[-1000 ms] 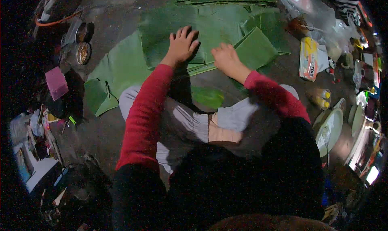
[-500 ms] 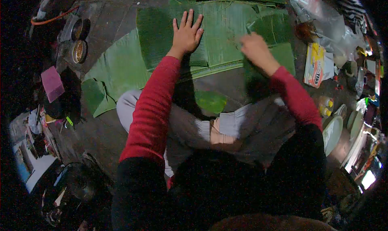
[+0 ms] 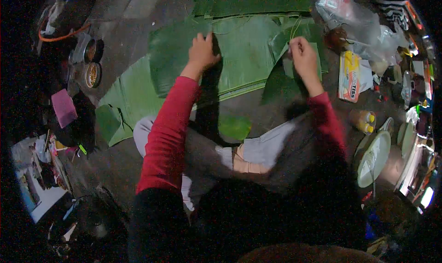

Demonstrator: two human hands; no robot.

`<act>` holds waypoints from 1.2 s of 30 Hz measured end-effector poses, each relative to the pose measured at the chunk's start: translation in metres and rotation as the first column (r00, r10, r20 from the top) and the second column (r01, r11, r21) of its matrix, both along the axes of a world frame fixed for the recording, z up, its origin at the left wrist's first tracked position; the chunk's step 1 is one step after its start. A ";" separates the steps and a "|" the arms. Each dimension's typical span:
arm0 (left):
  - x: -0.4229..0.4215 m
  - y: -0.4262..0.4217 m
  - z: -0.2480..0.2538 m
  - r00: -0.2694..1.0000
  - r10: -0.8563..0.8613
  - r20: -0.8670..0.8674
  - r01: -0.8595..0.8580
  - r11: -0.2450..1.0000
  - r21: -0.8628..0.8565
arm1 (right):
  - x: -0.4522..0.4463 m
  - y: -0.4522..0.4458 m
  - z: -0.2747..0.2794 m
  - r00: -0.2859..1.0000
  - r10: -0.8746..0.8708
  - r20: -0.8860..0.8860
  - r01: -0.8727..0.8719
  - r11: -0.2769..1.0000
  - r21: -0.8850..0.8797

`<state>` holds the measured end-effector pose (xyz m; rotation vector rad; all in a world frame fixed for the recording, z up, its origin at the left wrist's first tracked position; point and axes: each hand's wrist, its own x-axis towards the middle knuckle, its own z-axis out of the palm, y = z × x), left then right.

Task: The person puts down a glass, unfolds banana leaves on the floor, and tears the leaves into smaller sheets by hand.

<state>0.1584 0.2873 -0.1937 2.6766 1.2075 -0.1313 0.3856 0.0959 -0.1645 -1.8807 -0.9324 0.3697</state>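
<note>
Large pieces of banana leaf (image 3: 244, 46) lie overlapping in front of me. My left hand (image 3: 202, 53) is over the left part of the pile, fingers apart and slightly bent, holding nothing; I cannot tell whether it touches the leaf. At the right side, my right hand (image 3: 305, 63) is closed in a pinch at the edge of a darker leaf piece (image 3: 277, 84), which hangs tilted below the fingers. Thin yellowish strands (image 3: 294, 27) rise beside the fingertips. A small rounded leaf scrap (image 3: 235, 126) lies near my crossed legs.
Another leaf stack (image 3: 253, 0) lies farther off. To the right are a tissue pack (image 3: 350, 76), plastic bags (image 3: 352, 19), yellow-capped bottles (image 3: 368, 122) and a pale green basin (image 3: 374, 159). Leftward are a small round container (image 3: 92, 74) and a pink block (image 3: 64, 108).
My left hand has gone from flat and spread to bent fingers. My right hand has turned upright and moved slightly right, with the dark leaf piece now raised at its edge.
</note>
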 end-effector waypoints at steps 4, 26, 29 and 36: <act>-0.023 0.030 -0.010 0.999 -0.049 0.017 0.050 0.995 -0.090 | 0.000 -0.011 -0.014 0.975 0.031 -0.220 -0.020 0.998 0.051; 0.146 0.023 0.030 0.828 -0.442 0.346 0.486 0.873 -0.049 | -0.030 0.004 -0.006 0.948 0.283 -0.147 -0.268 0.956 0.115; 0.104 0.002 0.034 0.855 -0.122 0.504 0.398 0.776 -0.488 | -0.044 0.006 0.018 0.931 0.366 0.005 -0.363 0.922 0.133; 0.032 -0.028 0.068 0.866 -0.381 0.325 0.496 0.564 -0.661 | -0.114 0.000 0.041 0.719 0.613 0.326 -0.670 0.736 0.093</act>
